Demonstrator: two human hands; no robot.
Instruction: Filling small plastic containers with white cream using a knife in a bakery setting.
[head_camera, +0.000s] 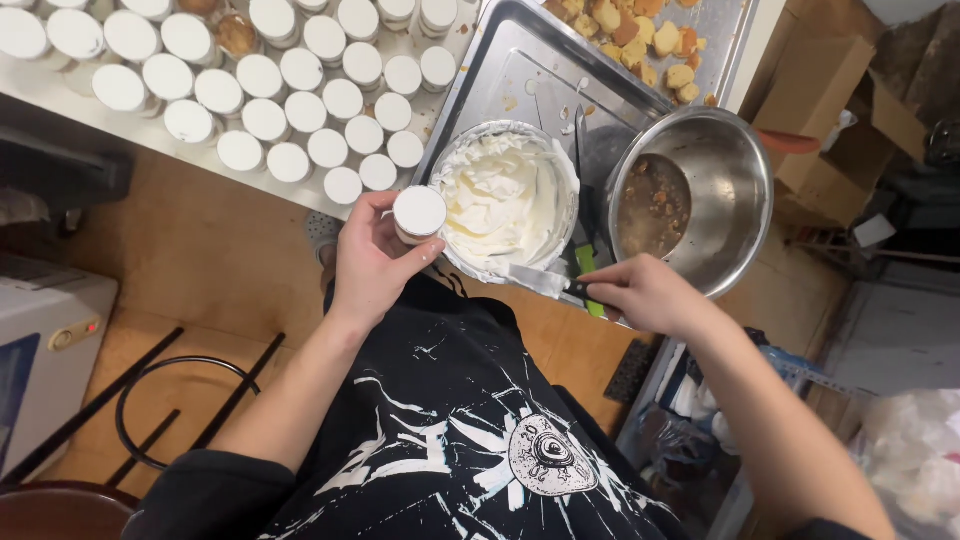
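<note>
Two hands at work, head view; left hand grip pinching small cream-filled cup beside cream bowl; right hand grip closed round spatula, blade at bowl rim; steel bowl adjacent; filled cups crowd surface.

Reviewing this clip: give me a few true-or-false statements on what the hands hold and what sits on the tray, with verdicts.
1. The left hand holds a small cup topped with white cream. True.
2. The right hand holds a whisk. False: it holds a knife.
3. The bowl of whipped cream is empty. False: it is well filled.
4. The steel bowl holds brown liquid. True.
5. Cake cubes lie on the metal tray. True.
</note>
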